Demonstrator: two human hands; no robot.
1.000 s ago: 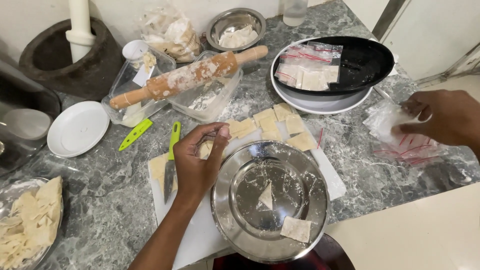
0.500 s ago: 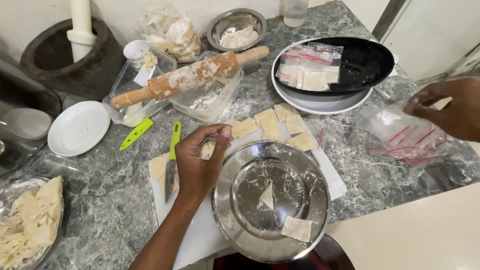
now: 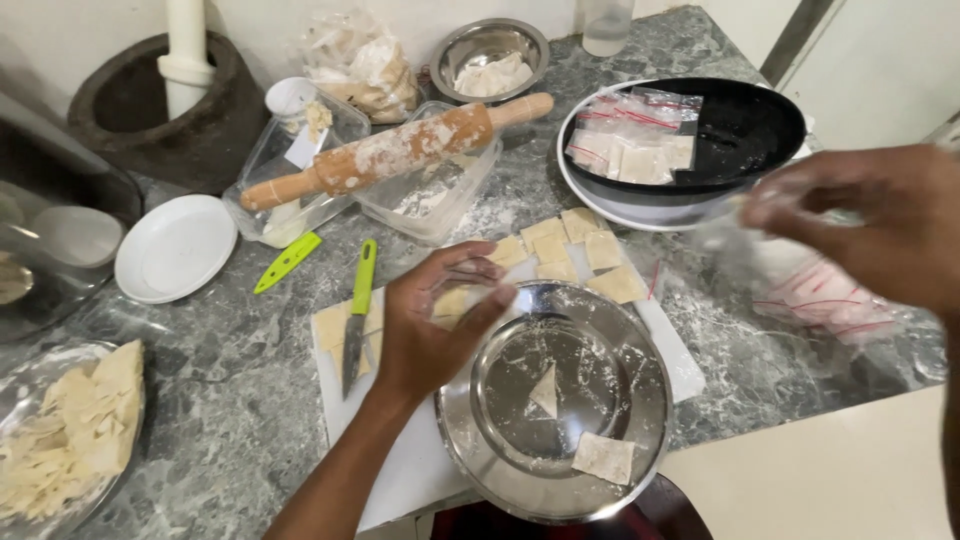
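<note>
My left hand (image 3: pixel 432 325) rests on the white cutting board (image 3: pixel 400 470) and pinches a square of pale dough (image 3: pixel 452 300) at the rim of a steel plate (image 3: pixel 556 400). On that plate lie a triangular piece (image 3: pixel 545 390) and a square piece (image 3: pixel 603 457). Several more dough squares (image 3: pixel 575 245) sit on the board beyond it. My right hand (image 3: pixel 880 225) hovers blurred at the right, fingers closed on a clear plastic bag (image 3: pixel 810 285) with red lines. A green-handled knife (image 3: pixel 356 315) lies just left of my left hand.
A floured rolling pin (image 3: pixel 400 150) lies across two clear containers. A black bowl (image 3: pixel 740 135) holds bagged dough squares (image 3: pixel 630 145). A white saucer (image 3: pixel 175 248), a green knife sheath (image 3: pixel 287 262), a steel bowl (image 3: pixel 492 55), a stone mortar (image 3: pixel 165 105) and a dish of dough scraps (image 3: pixel 70 430) stand around.
My right hand rose from the counter and moved left with the plastic bag. My left hand stayed on the board by the steel plate.
</note>
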